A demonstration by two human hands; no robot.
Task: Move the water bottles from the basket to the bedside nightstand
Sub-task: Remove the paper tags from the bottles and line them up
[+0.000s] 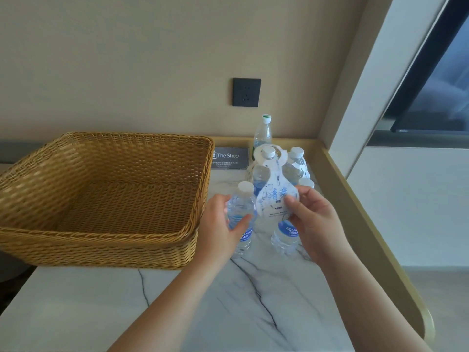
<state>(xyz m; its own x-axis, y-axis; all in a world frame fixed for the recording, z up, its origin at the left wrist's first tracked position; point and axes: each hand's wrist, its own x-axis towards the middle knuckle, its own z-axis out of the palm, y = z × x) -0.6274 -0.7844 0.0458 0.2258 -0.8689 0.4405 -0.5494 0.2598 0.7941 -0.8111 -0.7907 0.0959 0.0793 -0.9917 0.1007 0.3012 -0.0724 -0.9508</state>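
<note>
A woven wicker basket stands on the left of the marble nightstand top, with no bottles visible inside it. Several small clear water bottles with white caps and blue labels stand grouped to its right. My left hand grips the nearest-left bottle around its body. My right hand pinches a white paper neck tag with blue print; its ring sits around the neck of a bottle further back. Under the tag stands another bottle. A taller bottle with a green-trimmed cap stands at the back.
A grey "The Shop" sign leans against the wall behind the bottles. A black wall socket is above it. A raised wooden edge borders the top on the right, beside a window. Bare marble lies in front.
</note>
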